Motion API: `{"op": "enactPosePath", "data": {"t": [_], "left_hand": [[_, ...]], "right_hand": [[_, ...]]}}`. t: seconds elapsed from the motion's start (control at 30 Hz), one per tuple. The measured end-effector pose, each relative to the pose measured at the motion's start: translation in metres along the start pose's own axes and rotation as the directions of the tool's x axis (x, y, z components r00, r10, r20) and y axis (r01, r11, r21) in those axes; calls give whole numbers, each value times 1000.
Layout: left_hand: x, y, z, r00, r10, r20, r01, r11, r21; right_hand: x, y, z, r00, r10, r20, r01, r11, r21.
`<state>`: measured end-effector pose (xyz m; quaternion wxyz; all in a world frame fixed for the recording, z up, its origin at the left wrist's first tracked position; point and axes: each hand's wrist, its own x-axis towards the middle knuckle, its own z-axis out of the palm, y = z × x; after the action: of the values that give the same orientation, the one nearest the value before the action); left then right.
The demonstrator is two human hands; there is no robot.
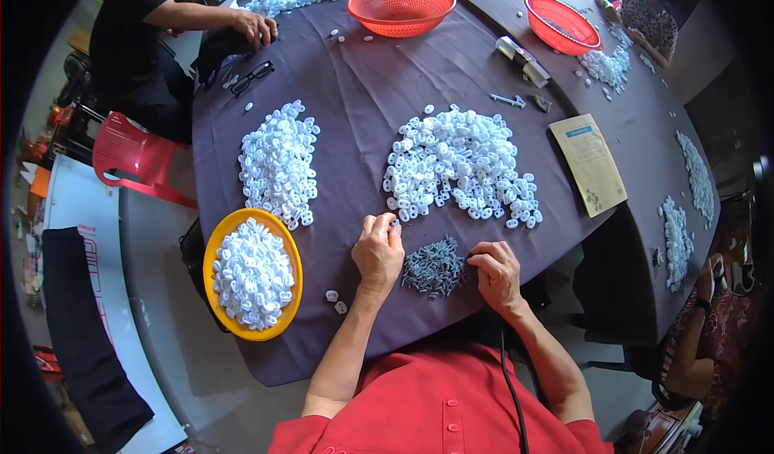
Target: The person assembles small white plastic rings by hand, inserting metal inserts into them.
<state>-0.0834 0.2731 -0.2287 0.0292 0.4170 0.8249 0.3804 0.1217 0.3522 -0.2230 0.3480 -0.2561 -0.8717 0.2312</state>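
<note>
My left hand (379, 254) is closed in a pinch just in front of a large heap of small white plastic pieces (455, 160). A tiny dark bit shows at its fingertips, too small to name. At the right edge of a pile of small grey pin-like parts (434, 267), my right hand (496, 276) is also pinched, its fingertips hiding most of what they hold. Two loose white pieces (336, 301) lie left of my left forearm. Farther left stands a yellow bowl (297, 281) filled with more white pieces, and behind it lies a second white heap (280, 164).
A brown paper packet (588, 164) lies to the right. Red baskets (401, 6) stand at the far side, with black glasses (253, 78) at the far left. Other people sit around the table (347, 131), one with a hand (256, 28) on it. A red chair (141, 152) stands left.
</note>
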Motion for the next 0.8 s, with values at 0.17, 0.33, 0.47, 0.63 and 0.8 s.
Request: {"op": "enactPosePath", "data": {"t": [0.17,0.33,0.47,0.63,0.8], "left_hand": [[-2,-3,0,992,-121,31,121,992,-17],[-1,2,4,995,-102,-15,102,994,-36],[-3,5,4,993,-119,-8,118,991,-64],[-7,-8,1,987,-162,17,161,954,-253],[-10,-14,-16,943,-285,175,331,732,-595]], "right_hand": [[-4,4,1,1000,-22,3,21,997,80],[-6,3,-2,1000,-11,-11,12,996,93],[-7,4,-2,1000,-16,-13,17,997,79],[-7,3,0,999,-16,-29,18,998,57],[0,5,0,997,73,-34,-69,992,106]]}}
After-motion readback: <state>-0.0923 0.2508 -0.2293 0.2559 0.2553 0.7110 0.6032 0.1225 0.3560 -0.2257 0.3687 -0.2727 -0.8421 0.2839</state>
